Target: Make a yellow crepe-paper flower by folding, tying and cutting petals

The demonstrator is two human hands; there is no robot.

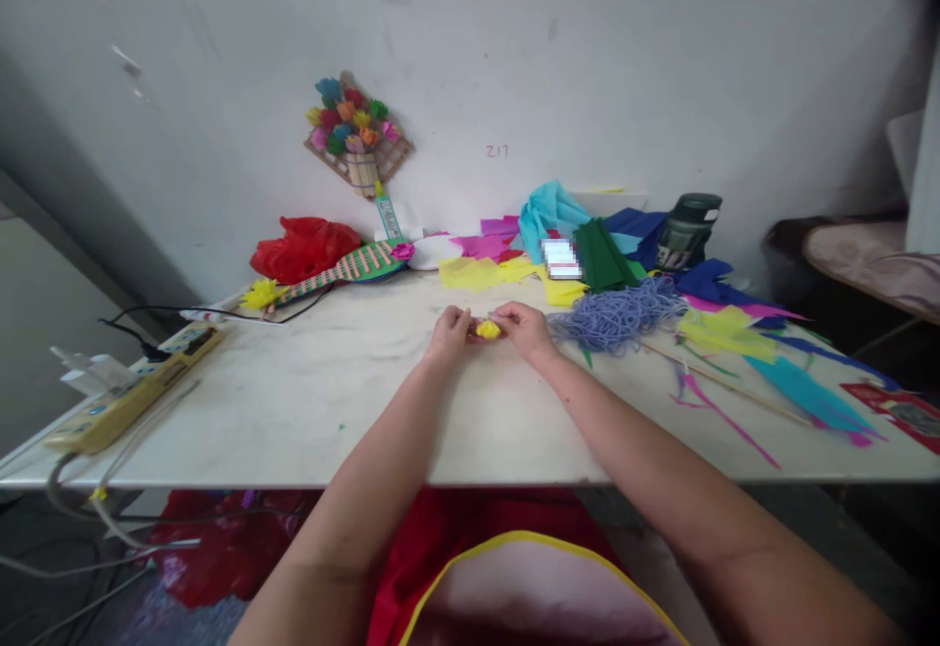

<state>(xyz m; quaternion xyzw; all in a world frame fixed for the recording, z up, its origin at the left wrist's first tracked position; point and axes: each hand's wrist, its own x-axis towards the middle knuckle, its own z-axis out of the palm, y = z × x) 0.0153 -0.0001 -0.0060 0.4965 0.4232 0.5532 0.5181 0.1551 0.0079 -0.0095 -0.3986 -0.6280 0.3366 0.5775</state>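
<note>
A small yellow paper flower (488, 330) is between my two hands, just above the white table (294, 392). My left hand (448, 335) closes on its left side, thumb and fingers together. From the right, my right hand (524, 329) pinches at its edge with the fingertips. The fingers partly cover the flower, so its underside is hidden. Just right of my right hand lies a tangled heap of lavender yarn (617, 315). Sheets of yellow crepe paper (470, 273) rest behind the hands.
A yellow power strip (132, 392) with cables lies at left. Farther back are a red plastic bag (305, 249), a green decorated pipa-shaped craft (359, 264) and a glue bottle (386, 210). Dark green paper (603, 256), a phone (561, 259), a dark jar (687, 233) and a thin stick (727, 382) are at right.
</note>
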